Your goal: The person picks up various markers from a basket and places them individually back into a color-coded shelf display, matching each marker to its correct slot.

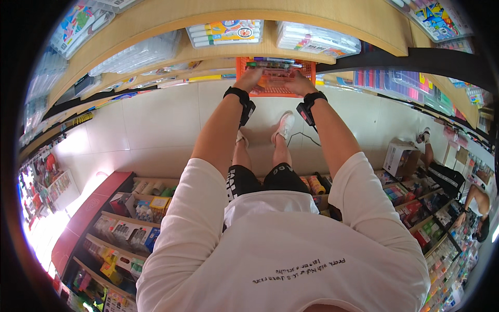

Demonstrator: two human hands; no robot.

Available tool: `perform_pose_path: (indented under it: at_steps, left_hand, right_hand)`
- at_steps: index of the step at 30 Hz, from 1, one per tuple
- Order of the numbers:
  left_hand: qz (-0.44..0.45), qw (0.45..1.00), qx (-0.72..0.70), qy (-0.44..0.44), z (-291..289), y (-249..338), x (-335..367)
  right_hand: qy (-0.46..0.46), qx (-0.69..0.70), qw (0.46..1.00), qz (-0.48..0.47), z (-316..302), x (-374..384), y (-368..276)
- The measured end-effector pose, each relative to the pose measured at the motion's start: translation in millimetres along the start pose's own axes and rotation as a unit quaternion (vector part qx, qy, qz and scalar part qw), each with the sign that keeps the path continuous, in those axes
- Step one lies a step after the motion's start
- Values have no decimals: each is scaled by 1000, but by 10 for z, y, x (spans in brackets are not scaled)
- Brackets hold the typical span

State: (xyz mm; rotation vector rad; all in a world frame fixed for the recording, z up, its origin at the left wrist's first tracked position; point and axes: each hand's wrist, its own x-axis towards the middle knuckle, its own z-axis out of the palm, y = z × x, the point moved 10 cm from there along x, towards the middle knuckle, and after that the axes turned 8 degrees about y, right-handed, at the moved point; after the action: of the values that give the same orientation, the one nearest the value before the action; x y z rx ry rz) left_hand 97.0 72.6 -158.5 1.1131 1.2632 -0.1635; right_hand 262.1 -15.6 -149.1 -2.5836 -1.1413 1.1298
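Observation:
Both my arms reach forward to an orange plastic basket (240, 64) below the edge of a wooden shelf. My left hand (249, 79) is at the basket's left side and my right hand (299, 83) at its right side, both closed at the sides of a clear plastic case (275, 79). Through the case shows the orange of the basket. Several pens (273, 65) in green, dark and other colours lie just beyond it. Many of my fingertips are hidden or too small to make out. A black strap with a small device sits on each wrist.
Wooden shelves (343, 21) with clear marker boxes (225, 33) curve above and beyond my hands. Pale floor tiles (161, 119) lie under my feet. Behind me stand low shelves of packaged goods (125, 229). Another person (475, 200) is at the far right, near a cardboard box (400, 158).

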Motion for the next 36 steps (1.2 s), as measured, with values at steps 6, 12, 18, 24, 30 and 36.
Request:
perform_pose_path:
  at_steps: [6,12,18,24,30,36]
  left_hand:
    - [6,996,84,-39,111,178,-163]
    - [94,995,-28,-16,150,170,80]
    - [66,997,-45,-22,169,84,102]
    - [42,994,-103,5,9,102,-58]
    - [127,988,-10,86,-438,523,-857]
    - [328,929,-2,173,-865,366,-2059]
  right_hand:
    - [-4,-20,1000,21,56,92,168]
    - [-38,28,999,15,7,58,58]
    - [-112,196,974,20,-40,-107,-102]
    - [30,108,993,-26,-134,-104,9]
    - [181,103,968,-141,-730,-750,-384]
    - [165,214,948,-168,-949,-1854,-578]
